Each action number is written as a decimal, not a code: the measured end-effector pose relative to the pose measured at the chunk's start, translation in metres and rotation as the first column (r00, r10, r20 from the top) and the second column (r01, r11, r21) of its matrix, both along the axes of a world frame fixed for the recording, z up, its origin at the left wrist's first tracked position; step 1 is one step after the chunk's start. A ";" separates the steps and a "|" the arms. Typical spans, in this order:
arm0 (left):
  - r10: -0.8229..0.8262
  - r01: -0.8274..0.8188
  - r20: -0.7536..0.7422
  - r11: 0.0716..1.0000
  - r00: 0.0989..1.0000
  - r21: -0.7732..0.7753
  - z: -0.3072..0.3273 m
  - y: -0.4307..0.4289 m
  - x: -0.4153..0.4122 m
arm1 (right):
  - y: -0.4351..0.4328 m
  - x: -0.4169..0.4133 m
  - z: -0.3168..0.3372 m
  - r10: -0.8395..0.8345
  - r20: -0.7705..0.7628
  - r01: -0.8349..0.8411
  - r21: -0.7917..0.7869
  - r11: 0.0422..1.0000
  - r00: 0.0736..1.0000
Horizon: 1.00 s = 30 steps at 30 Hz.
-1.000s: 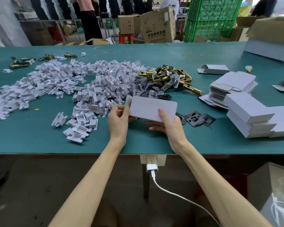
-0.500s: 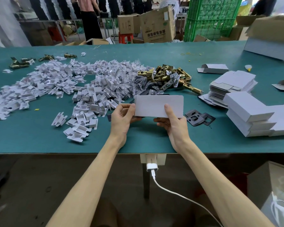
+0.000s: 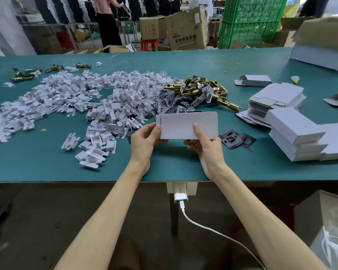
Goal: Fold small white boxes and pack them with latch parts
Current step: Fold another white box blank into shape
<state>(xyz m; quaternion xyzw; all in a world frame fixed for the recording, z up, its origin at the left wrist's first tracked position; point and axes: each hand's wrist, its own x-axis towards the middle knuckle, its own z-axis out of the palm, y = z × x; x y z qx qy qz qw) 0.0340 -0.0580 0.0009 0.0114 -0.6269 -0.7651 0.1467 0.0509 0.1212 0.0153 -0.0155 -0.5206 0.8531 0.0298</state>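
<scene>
1. My left hand (image 3: 144,141) pinches the left end of the white box (image 3: 183,125), thumb in front.
2. My right hand (image 3: 207,147) grips its lower right — thumb straight up.
3. The box hangs level over the table (image 3: 47,162), near of the brass latches (image 3: 199,90).

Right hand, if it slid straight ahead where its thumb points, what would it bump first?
Probably the pile of brass latch parts beyond the white box that the right hand holds; depth is hard to judge, so dark pieces before it might come first.
</scene>
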 end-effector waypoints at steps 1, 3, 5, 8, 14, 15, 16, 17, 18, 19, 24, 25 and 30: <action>0.005 -0.005 0.003 1.000 1.000 0.003 0.000 0.000 0.000 | 0.000 0.000 0.000 0.002 0.000 -0.002 -0.002 1.000 1.000; 0.016 -0.016 0.015 1.000 1.000 0.018 0.001 0.000 0.000 | 0.001 -0.001 -0.001 0.007 -0.003 -0.007 -0.002 1.000 1.000; 0.019 -0.020 0.025 0.999 0.999 0.038 0.001 0.000 0.000 | 0.001 -0.001 -0.003 0.003 -0.009 -0.003 0.003 1.000 1.000; 0.034 -0.036 0.037 0.998 0.999 0.046 -0.001 0.001 -0.001 | 0.001 -0.002 -0.006 -0.002 -0.022 0.003 0.043 0.999 1.000; 0.066 -0.069 0.060 0.996 0.996 0.052 -0.001 0.001 -0.001 | 0.002 -0.003 -0.007 0.000 -0.027 0.001 0.059 0.998 1.000; 0.068 -0.073 0.061 0.995 0.996 0.069 0.000 0.001 -0.001 | 0.002 -0.002 -0.006 0.013 -0.027 -0.012 0.061 0.998 1.000; 0.070 -0.075 0.060 0.994 0.996 0.083 0.001 0.001 -0.001 | 0.002 -0.002 -0.006 0.025 -0.030 -0.023 0.055 0.998 0.999; 0.071 -0.076 0.057 0.993 0.996 0.090 0.001 0.001 -0.001 | 0.002 -0.001 -0.005 0.036 -0.031 -0.034 0.040 0.999 0.999; 0.075 -0.079 0.055 0.993 0.996 0.090 0.001 0.001 -0.001 | 0.002 -0.001 -0.005 0.044 -0.027 -0.043 0.021 0.999 0.999; 0.078 -0.082 0.055 0.993 0.995 0.085 0.001 0.001 -0.001 | 0.002 -0.001 -0.004 0.049 -0.024 -0.049 0.006 0.999 0.999; 0.097 -0.100 0.061 0.994 0.993 0.045 -0.001 -0.001 -0.004 | 0.001 0.000 -0.004 0.063 -0.017 -0.063 0.006 0.998 0.998; 0.104 -0.106 0.064 0.993 0.993 0.041 -0.001 -0.001 -0.003 | 0.001 -0.001 -0.004 0.067 -0.015 -0.067 0.005 0.998 0.998; 0.103 -0.105 0.060 0.994 0.993 0.023 -0.002 -0.001 -0.003 | 0.001 -0.001 -0.004 0.069 -0.012 -0.069 -0.010 0.998 0.998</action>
